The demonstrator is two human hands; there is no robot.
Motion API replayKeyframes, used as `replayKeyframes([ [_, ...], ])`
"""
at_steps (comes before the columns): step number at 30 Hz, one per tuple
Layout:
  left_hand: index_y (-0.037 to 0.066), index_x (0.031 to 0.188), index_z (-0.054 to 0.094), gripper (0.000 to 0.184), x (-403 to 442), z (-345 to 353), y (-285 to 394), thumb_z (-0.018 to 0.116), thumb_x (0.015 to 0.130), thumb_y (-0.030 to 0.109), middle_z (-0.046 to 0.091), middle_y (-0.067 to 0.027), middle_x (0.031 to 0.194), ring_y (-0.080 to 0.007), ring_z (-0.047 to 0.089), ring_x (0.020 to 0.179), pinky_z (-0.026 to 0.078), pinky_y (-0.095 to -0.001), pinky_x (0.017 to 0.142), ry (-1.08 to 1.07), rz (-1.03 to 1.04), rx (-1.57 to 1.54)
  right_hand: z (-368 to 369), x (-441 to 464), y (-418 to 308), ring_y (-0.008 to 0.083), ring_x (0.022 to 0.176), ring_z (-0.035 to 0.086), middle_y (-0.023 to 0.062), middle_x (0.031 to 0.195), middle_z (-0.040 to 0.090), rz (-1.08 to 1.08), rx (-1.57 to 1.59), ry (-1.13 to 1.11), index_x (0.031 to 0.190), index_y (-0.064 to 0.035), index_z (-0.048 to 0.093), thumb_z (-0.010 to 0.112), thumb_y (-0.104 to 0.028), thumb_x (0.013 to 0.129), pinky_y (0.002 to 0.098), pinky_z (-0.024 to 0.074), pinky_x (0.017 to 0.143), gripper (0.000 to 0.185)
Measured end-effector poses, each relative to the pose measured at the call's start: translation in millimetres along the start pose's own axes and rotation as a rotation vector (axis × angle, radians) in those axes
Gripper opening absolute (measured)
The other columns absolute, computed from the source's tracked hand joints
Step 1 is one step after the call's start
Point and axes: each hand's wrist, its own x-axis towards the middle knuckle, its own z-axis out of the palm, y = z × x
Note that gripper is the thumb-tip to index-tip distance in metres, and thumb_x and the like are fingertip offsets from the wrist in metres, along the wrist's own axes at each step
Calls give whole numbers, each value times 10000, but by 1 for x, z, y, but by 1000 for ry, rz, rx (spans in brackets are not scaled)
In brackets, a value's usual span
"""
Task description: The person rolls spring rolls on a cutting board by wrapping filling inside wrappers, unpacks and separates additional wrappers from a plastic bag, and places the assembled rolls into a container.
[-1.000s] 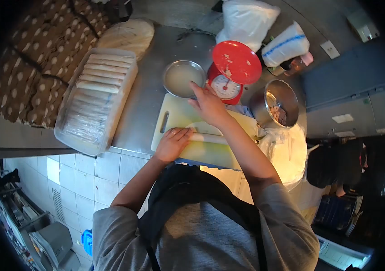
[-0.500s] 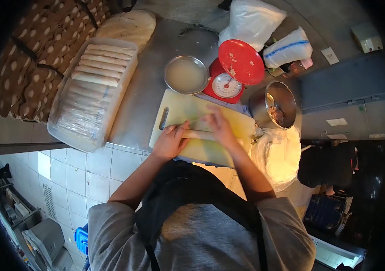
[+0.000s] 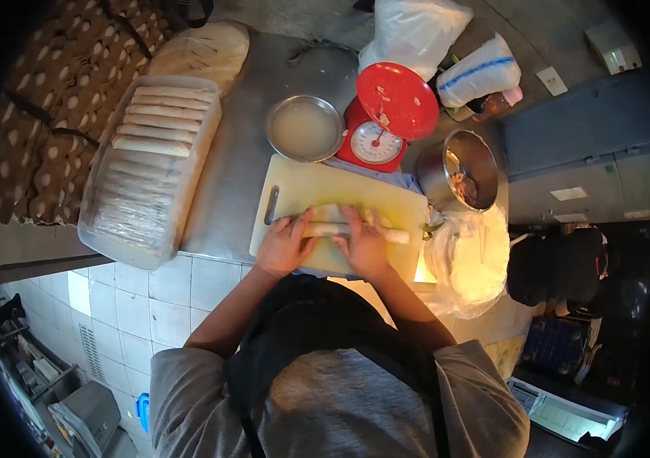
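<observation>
A pale, uncooked spring roll (image 3: 396, 236) lies lengthwise across the yellowish cutting board (image 3: 340, 182). My left hand (image 3: 284, 244) curls its fingers over the roll's left end. Over its middle lies my right hand (image 3: 365, 244), fingers bent round it and thumb on the near side. A flap of thin wrapper (image 3: 328, 213) shows just beyond the roll between the hands. Part of the roll is hidden under my fingers, and its right end sticks out past my right hand.
Behind the board stand a metal bowl of cloudy liquid (image 3: 306, 130) and a red scale (image 3: 374, 145). A metal pot (image 3: 447, 164) with filling and plastic-covered wrappers (image 3: 466, 263) sit at the right. Left is a plastic tub (image 3: 201, 164) of rolls, beside egg trays (image 3: 43, 145).
My right hand, raised and blurred above the board before, has come down onto the spring roll. My left hand stays at the roll's left end. The view has shifted slightly.
</observation>
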Motion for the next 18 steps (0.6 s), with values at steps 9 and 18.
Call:
replayKeyframes([
  [9,60,1305,494,627,-6,-2,-2,714,753,261,623,-115,956,-286,562,920,457,-404,834,59,8,11,-30,102,-35,326,1102,590,187,1171,622,-229,106,204,1388,7,302,592,-243,880,503,263,1094,636],
  [18,45,1335,451,673,-8,1,-4,694,755,288,618,-114,975,-295,554,944,443,-408,870,55,-18,11,-45,140,-32,255,1040,620,155,1017,674,29,674,-23,1340,3,390,449,-379,988,364,429,953,524],
])
